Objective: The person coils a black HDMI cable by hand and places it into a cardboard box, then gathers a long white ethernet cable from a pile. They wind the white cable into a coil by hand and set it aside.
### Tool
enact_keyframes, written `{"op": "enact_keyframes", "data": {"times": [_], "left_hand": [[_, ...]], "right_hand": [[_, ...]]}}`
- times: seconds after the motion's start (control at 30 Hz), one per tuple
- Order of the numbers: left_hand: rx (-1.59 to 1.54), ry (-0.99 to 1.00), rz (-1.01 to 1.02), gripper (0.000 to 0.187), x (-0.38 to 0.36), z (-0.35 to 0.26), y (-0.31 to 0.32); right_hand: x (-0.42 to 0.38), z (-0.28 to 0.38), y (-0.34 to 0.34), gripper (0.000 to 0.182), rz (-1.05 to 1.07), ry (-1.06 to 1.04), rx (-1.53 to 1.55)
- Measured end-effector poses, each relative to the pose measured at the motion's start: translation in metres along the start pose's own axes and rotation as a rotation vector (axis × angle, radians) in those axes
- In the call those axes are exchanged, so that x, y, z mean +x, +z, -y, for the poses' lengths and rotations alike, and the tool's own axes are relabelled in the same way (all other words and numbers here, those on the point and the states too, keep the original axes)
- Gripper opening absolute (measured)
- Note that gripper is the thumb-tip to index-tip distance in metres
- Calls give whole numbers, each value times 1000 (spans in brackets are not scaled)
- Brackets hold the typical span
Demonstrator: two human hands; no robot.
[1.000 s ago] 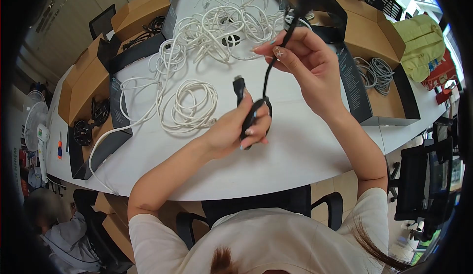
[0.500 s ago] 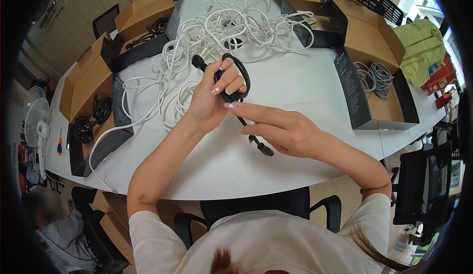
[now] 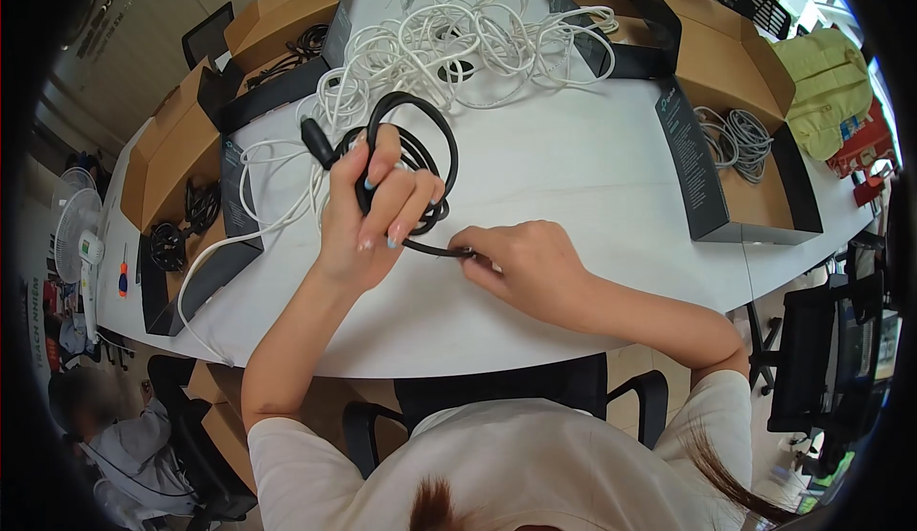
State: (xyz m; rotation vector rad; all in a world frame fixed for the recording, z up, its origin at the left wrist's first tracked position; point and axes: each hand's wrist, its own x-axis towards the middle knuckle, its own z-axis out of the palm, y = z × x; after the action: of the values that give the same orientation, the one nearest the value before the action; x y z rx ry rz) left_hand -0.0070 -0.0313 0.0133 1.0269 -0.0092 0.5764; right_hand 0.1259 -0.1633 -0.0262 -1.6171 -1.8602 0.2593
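A coiled black power cable (image 3: 453,154) is gripped in my left hand (image 3: 368,211), its loops standing up around and past the fingers. One black plug end (image 3: 316,142) sticks out to the left above my left thumb. My right hand (image 3: 530,273) pinches the cable's free stretch to the right of the coil, with the fingers closed round it. Between the two hands a short length of the cable runs nearly level. Whatever end lies inside my right fingers is hidden.
Tangled white cables (image 3: 449,44) cover the table's far middle. An open box (image 3: 755,216) at the right holds a grey cable coil (image 3: 740,144). Another open box (image 3: 205,283) at the left contains black cables (image 3: 186,225). A screwdriver (image 3: 123,278) and a fan (image 3: 81,235) are further left.
My left hand has moved left and nearer me, and the coil's loops have opened wider. My right hand has gone from extended fingers to pinching the cable's free stretch.
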Motion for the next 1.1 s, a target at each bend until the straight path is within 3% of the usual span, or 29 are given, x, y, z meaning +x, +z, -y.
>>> {"op": "enact_keyframes", "data": {"times": [0.1,0.2,0.27,0.37,0.47,0.57,0.67,0.73,0.8,0.83,0.97,1.1], "left_hand": [[58,70,193,48,-22,4,-2],[41,115,330,52,-42,10,-4],[-91,103,347,60,-51,14,3],[-26,160,490,64,-56,32,9],[-203,247,586,55,-59,55,8],[-244,221,600,52,-59,76,5],[-280,93,211,47,-72,89,13],[-312,87,35,45,-73,94,16],[-295,82,-132,47,-75,91,24],[-257,189,-169,38,-73,90,27],[43,200,-588,21,-69,85,29],[95,265,-683,20,-66,81,25]], "right_hand": [[-12,3,-9,19,-132,12,-81],[-26,18,-3,23,-370,41,123],[-40,30,2,38,-274,150,401],[-49,38,29,56,-252,270,1064],[-51,35,45,58,-445,221,1371],[-51,42,42,55,-591,260,1332],[-52,39,38,45,-752,303,1217],[-52,31,37,41,-797,278,971],[-48,33,36,36,-819,276,966],[-46,34,36,34,-830,275,966],[-50,19,39,28,-837,343,755],[-51,16,36,27,-851,301,581]]}}
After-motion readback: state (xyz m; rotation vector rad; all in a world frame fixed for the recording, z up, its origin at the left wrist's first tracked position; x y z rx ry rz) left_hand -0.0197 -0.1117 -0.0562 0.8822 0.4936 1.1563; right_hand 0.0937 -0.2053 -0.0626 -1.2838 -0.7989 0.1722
